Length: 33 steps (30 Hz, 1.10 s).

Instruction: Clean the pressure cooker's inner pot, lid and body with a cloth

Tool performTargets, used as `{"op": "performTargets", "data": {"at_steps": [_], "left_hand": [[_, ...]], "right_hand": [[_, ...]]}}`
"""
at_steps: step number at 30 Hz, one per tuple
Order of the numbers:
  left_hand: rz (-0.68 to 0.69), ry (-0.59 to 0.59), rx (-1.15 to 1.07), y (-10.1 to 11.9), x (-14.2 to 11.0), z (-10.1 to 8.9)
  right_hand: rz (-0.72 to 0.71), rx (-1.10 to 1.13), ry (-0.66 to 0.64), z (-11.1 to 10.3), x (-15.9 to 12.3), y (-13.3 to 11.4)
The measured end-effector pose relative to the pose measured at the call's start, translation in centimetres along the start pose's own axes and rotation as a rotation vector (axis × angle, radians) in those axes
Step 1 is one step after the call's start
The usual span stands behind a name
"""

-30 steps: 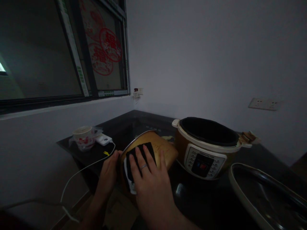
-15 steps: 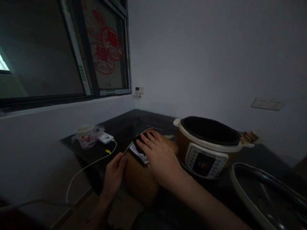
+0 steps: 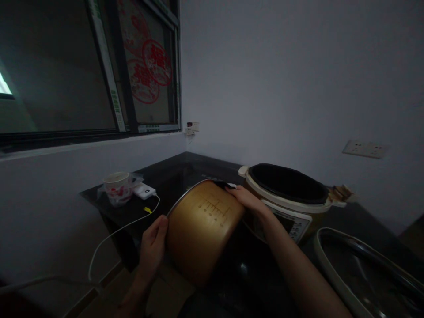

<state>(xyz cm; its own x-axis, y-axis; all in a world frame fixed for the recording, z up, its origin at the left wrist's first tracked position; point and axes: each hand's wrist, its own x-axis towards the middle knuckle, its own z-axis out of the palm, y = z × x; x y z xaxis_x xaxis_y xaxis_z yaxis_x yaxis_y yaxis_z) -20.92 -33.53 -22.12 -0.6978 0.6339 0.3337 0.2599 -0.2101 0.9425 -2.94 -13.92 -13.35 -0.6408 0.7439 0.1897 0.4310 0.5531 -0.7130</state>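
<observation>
1. Rim of gold pot [image 3: 202,229] is pinched in L hand [image 3: 153,247] fingers; pot's held tilted nr worktop [image 3: 190,161] edge.
2. Blk cloth [image 3: 221,183] has been shifted to far side under R hand [image 3: 247,198], grip can't be told; near wall's bared, i.e. far side now worked.

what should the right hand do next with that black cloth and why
Probably slide the right hand and black cloth down across the gold pot's marked side: the cloth shows at the pot's upper edge, that side lies uncovered, and the left hand holds the rim, which should steady it.
</observation>
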Motion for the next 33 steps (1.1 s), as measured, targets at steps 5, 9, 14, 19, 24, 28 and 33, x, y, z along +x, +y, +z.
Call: {"op": "performTargets", "data": {"at_steps": [5,9,14,19,24,28,33], "left_hand": [[0.003,-0.013,0.043,0.0,-0.2,-0.1],[0.042,0.004,0.08,0.2,-0.5,0.1],[0.031,-0.005,0.084,0.6,-0.5,0.4],[0.047,0.01,0.021,1.1,0.1,1.1],[0.018,0.056,-0.019,0.8,0.2,1.2],[0.032,0.02,-0.024,0.4,-0.1,0.9],[0.019,-0.022,-0.018,-0.3,-0.6,0.4]], "right_hand": [[-0.025,0.015,-0.018,0.4,0.6,-0.6],[-0.094,-0.126,0.025,0.5,-0.5,-4.6],[-0.256,-0.375,0.041,2.2,-4.7,-8.7],[-0.529,-0.653,0.06,6.4,-8.8,-9.5],[-0.641,-0.672,0.114,8.3,-10.2,-9.0],[-0.609,-0.653,0.1,7.4,-9.8,-9.1],[-0.42,-0.589,0.083,4.5,-8.4,-9.1]]}}
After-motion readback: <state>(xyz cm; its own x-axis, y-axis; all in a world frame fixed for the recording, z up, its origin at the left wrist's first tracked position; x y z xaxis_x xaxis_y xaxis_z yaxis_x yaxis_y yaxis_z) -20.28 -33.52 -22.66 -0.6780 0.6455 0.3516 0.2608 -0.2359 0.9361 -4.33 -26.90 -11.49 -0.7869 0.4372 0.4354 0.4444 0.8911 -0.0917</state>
